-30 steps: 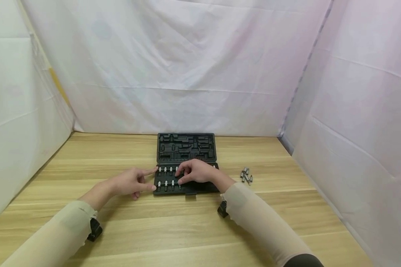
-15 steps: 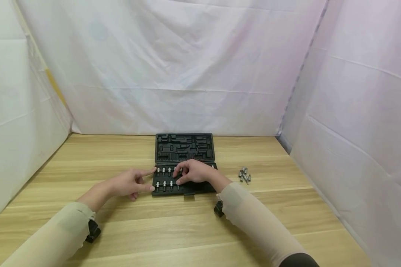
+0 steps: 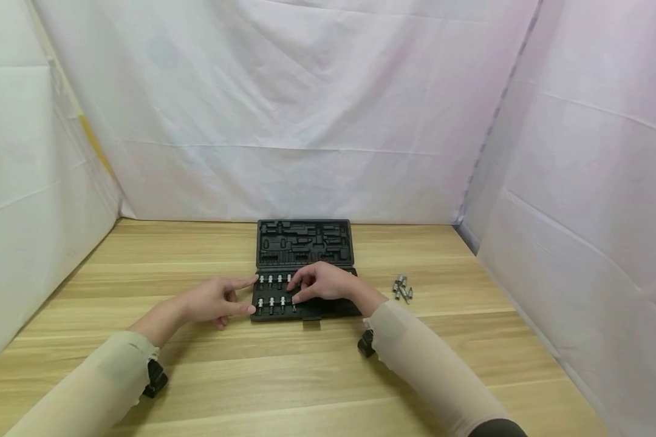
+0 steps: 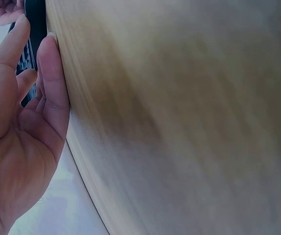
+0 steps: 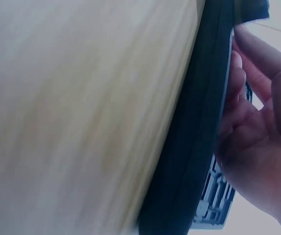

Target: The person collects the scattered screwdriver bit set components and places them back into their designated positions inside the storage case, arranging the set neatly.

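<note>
An open black tool case (image 3: pixel 306 243) lies on the table in the head view, its tray towards me. Silver bit sockets (image 3: pixel 271 303) stand in two rows at the tray's left side. My left hand (image 3: pixel 213 300) touches the tray's left edge with its extended index finger and thumb. Over the tray, my right hand (image 3: pixel 322 282) rests its thumb on a bit socket (image 3: pixel 294 308) in the lower row. Its bent index finger is apart from the thumb, near the upper row. This hand hides much of the tray's right half. In the right wrist view the case wall hides the fingertips.
Several loose bit sockets (image 3: pixel 402 287) lie in a small pile on the wooden table (image 3: pixel 262 376), right of the case. White cloth (image 3: pixel 284 121) hangs behind the table and along both sides. A black strap device (image 3: pixel 155 377) sits on my left wrist.
The thumb of my right hand has shifted slightly and a little more of the bit socket's silver shows below it. My left hand stays at the tray's edge. The camera has swayed slightly.
</note>
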The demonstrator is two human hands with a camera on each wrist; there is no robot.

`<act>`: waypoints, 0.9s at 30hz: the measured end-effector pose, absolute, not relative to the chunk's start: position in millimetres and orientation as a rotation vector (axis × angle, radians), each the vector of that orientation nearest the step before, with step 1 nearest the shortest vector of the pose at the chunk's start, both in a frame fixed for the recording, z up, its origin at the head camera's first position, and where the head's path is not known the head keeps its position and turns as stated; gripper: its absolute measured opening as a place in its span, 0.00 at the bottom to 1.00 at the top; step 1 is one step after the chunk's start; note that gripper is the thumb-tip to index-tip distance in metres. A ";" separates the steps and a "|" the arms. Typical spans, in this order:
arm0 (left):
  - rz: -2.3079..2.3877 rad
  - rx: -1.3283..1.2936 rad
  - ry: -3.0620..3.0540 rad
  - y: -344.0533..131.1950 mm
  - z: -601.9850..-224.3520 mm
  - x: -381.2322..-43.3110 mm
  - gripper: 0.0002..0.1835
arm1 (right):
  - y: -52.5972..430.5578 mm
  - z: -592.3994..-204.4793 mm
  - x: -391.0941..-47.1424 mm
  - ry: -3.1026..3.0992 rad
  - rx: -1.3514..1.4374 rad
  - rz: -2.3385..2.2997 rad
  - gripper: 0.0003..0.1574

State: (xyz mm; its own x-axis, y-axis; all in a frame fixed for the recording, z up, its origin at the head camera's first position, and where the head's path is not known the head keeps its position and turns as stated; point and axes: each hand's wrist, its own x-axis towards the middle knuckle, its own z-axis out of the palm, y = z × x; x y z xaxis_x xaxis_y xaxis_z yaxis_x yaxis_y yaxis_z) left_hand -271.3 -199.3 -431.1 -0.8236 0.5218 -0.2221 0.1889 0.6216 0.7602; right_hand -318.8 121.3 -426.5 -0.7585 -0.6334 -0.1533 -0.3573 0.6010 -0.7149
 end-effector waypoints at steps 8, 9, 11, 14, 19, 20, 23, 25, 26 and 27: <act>1.085 0.540 2.415 -197.9 -429.2 -270.7 0.49 | 160.3 -419.1 -313.2 2.460 -0.790 -1.043 0.14; 1.084 0.549 2.413 -198.0 -428.9 -270.6 0.49 | 167.3 -417.4 -312.7 2.470 -0.777 -1.043 0.14; 1.083 0.557 2.411 -197.9 -428.3 -270.4 0.49 | 181.9 -414.7 -312.9 2.497 -0.746 -1.045 0.15; 1.080 0.561 2.410 -198.0 -428.2 -270.4 0.50 | 206.6 -412.8 -314.7 2.545 -0.694 -1.052 0.15; 1.078 0.541 2.416 -198.1 -429.1 -271.3 0.50 | 250.6 -409.5 -318.1 2.644 -0.628 -1.065 0.18; 1.076 0.544 2.418 -198.1 -429.3 -271.5 0.50 | 259.3 -408.5 -318.5 2.657 -0.607 -1.071 0.19; 1.076 0.538 2.423 -198.0 -429.3 -271.6 0.49 | 285.3 -408.0 -320.0 2.699 -0.527 -1.075 0.22; 1.078 0.539 2.423 -197.8 -429.3 -271.3 0.49 | 301.3 -409.1 -320.9 2.718 -0.470 -1.080 0.23; 1.078 0.539 2.424 -197.7 -429.3 -271.0 0.49 | 308.8 -410.3 -321.6 2.730 -0.450 -1.076 0.23; 1.077 0.543 2.423 -197.6 -429.1 -270.7 0.49 | 315.8 -411.6 -322.1 2.741 -0.438 -1.069 0.23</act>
